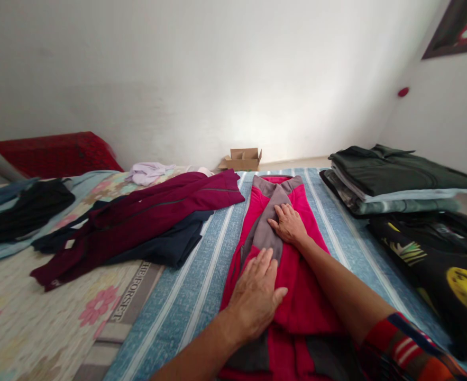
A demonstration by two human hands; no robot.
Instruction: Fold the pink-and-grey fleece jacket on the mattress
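Observation:
A red and grey jacket lies in front of me on a blue striped cloth, its sides folded inward and its collar at the far end. A grey and red sleeve runs along its middle. My left hand rests flat on the jacket's left part, fingers stretched toward the collar. Farther up, my right hand lies on the grey part of the sleeve with its fingers spread. Neither hand grips the fabric. My forearms hide some of the jacket's near part.
On the left lie maroon trousers over a dark navy garment, and a black garment. A folded stack and a black printed garment sit at right. A cardboard box stands by the wall.

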